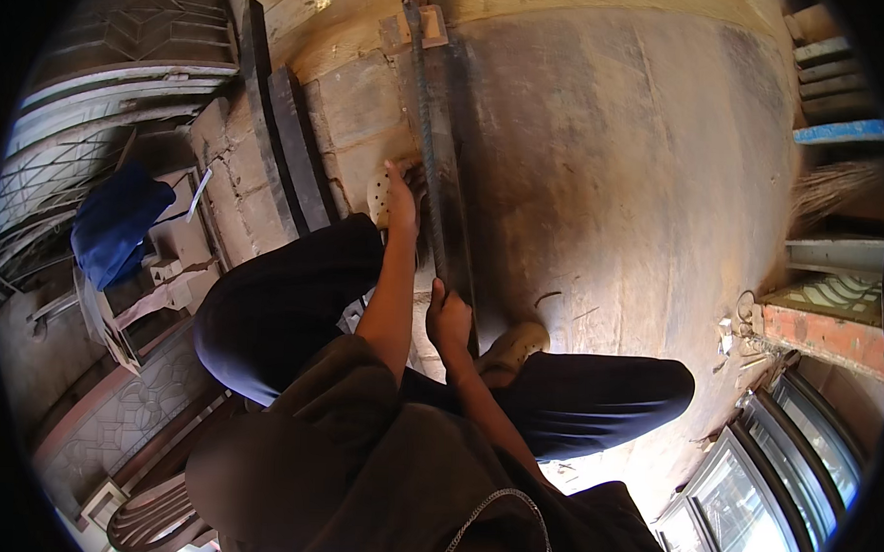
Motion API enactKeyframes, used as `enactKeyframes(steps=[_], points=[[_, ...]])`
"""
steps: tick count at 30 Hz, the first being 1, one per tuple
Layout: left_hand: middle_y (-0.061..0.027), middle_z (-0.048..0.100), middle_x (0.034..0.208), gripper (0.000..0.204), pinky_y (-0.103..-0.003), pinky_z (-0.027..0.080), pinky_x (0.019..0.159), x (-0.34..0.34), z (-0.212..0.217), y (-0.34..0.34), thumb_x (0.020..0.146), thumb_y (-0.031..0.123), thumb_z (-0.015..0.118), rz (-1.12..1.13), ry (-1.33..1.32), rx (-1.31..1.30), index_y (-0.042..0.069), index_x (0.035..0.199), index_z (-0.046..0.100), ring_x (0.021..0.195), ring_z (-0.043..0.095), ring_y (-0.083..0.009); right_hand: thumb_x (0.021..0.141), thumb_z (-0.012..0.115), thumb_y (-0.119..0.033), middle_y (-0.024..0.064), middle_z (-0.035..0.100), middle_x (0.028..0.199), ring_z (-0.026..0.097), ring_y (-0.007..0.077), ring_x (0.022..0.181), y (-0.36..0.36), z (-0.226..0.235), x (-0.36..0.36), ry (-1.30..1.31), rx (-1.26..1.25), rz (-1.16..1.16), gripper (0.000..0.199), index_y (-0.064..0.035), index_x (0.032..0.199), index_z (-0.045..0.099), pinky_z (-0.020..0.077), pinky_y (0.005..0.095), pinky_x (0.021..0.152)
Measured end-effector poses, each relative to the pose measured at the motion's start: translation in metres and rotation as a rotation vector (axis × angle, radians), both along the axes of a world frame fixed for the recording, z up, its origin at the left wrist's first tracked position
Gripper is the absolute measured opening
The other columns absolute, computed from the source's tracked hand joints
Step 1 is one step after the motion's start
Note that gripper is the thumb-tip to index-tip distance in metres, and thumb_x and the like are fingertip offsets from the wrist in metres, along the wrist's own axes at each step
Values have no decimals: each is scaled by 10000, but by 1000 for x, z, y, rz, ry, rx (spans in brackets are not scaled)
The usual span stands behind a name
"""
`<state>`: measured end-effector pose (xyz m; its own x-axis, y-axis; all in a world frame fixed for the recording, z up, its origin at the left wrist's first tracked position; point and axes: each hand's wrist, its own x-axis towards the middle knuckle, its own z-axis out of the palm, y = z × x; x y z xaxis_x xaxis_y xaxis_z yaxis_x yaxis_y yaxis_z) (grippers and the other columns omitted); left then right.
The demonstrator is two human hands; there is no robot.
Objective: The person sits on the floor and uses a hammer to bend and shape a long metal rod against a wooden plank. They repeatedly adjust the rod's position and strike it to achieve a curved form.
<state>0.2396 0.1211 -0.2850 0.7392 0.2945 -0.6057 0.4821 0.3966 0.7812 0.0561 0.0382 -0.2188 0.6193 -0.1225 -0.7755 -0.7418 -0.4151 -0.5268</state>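
Looking from the left, I see blue cloth point(123, 221), then two dark bars point(301, 149). The left hand point(402, 199) is beside a ribbed rod point(423, 100); whether its fingers grip, I cannot tell. The right hand point(449, 321) is closed around the rod's near end. Rightward: stained brown floor point(602, 165), glazed frames point(741, 501).

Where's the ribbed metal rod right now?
Head view, just left of centre: the ribbed metal rod runs from near the top edge down to the right hand, passing to the right of the left hand.
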Motion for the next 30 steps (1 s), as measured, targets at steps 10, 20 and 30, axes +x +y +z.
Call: enactKeyframes(steps=[10,20,30], points=[[40,333,503,552,-242,259,325,-1,17,-23,894,654,470,-201,166,123,135,706,444,356,349,-82,964,482,-365,293,611,703,596,514,679,-4,19,-13,-179,-180,-18,372,3,950,535,457,582,612],[23,324,487,572,-270,275,329,5,29,-55,927,608,452,-111,190,265,118,635,402,348,333,-95,981,448,-332,275,633,760,617,482,667,-46,30,-31,-78,-236,196,314,-23,1029,413,475,574,595],[71,277,494,526,-233,209,313,9,42,-34,913,633,450,-200,158,-129,155,696,411,339,276,-62,978,457,-298,320,616,763,610,497,720,-32,55,-30,-170,-128,92,306,-4,1044,404,471,581,613]])
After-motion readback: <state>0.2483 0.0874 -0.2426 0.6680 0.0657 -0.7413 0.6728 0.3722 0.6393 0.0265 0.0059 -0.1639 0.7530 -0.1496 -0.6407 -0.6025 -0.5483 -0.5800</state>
